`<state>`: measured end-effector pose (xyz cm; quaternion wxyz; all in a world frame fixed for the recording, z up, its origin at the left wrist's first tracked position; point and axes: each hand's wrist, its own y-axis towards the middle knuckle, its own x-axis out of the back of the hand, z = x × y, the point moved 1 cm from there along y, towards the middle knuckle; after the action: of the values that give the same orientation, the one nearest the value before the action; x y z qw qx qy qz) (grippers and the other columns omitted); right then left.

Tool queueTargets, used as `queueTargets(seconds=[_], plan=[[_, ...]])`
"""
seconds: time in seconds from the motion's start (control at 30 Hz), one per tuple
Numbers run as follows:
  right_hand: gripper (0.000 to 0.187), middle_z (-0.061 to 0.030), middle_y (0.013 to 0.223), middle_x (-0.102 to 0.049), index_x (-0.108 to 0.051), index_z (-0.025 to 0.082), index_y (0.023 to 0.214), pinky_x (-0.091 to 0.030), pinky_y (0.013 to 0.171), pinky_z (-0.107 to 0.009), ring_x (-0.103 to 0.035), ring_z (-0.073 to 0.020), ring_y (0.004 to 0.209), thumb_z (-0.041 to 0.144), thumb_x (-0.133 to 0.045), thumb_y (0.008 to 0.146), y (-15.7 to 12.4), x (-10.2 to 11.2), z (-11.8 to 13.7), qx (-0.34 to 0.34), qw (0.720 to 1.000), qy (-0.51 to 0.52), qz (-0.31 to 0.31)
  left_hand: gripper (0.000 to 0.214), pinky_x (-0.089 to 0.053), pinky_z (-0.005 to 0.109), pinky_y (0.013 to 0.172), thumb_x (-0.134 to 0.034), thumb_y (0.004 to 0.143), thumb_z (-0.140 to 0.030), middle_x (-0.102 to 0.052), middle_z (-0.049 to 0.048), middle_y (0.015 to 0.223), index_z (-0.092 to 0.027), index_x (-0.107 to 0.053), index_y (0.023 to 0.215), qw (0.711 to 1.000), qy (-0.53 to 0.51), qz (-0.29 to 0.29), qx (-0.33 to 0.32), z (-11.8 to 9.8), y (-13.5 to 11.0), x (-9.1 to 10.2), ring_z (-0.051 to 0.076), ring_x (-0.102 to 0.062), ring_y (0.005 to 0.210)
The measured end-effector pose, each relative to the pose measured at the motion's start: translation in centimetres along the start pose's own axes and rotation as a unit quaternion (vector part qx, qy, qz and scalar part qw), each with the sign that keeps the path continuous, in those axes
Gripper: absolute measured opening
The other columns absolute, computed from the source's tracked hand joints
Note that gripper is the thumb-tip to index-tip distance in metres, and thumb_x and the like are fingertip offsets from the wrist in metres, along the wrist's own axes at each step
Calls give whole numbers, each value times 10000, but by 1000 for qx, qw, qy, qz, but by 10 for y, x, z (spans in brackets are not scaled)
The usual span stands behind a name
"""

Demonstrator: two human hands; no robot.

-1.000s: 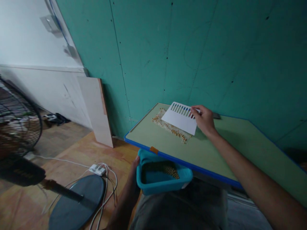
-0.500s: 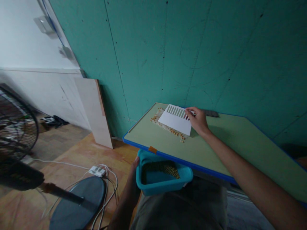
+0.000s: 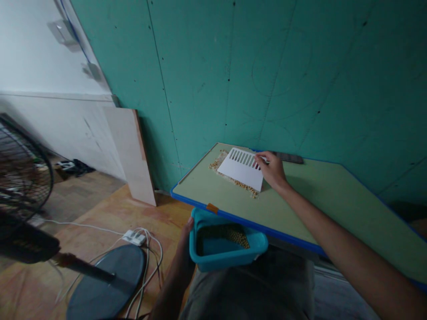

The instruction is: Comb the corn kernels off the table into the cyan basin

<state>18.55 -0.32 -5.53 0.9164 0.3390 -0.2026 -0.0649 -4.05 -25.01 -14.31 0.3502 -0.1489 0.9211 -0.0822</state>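
My right hand (image 3: 271,170) pinches the right end of a white slotted plastic scoop (image 3: 240,171), tilted over the tabletop. Rice-like pale grains and yellow beans (image 3: 245,186) lie along the scoop's left and near edges, and part of them is hidden beneath it. Under the table's front edge, my left hand (image 3: 187,235) grips the left side of a blue-green plastic tub (image 3: 227,262). Some beans (image 3: 240,238) rest inside the tub, toward its right. The fingers of my left hand are mostly hidden by the tub.
The pale green table (image 3: 316,200) has a blue edge and an orange clip (image 3: 212,208) at the front. A dark phone-like slab (image 3: 288,157) lies at the back by the green wall. On the left stand a fan (image 3: 26,240) and a power strip (image 3: 134,237) with loose cables.
My right hand has moved slightly left and toward me with the scoop, whose near edge now sits lower by the beans. The tub and my left hand have stayed in place.
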Motion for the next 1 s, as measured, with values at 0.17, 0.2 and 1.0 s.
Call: queueTargets(seconds=[0.17, 0.2, 1.0], plan=[[330, -81, 808, -717, -693, 172, 918, -479, 655, -343, -647, -212, 689, 484, -604, 862, -3, -3, 8, 10, 1000, -4, 7, 561, -444, 395, 1115, -608, 903, -532, -821, 83, 1070, -153, -669, 1312, 999, -14, 18, 31, -1, 3, 4, 296, -715, 1133], [328, -76, 793, -713, -695, 170, 921, -479, 654, -341, -645, -209, 680, 480, -604, 866, -4, -3, 10, 12, 1000, -3, 10, 573, -461, 403, 1096, -615, 896, -536, -831, 81, 1013, -150, -667, 1315, 999, -15, 18, 34, 0, 5, 6, 297, -743, 1063], [278, -52, 741, -696, -681, 188, 890, -481, 636, -330, -635, -193, 654, 453, -602, 863, -11, -7, 26, 5, 1000, 11, 8, 508, -449, 423, 1126, -622, 880, -545, -833, 67, 1006, -162, -725, 1197, 999, 19, -7, 29, -3, 2, -1, 310, -710, 1148]])
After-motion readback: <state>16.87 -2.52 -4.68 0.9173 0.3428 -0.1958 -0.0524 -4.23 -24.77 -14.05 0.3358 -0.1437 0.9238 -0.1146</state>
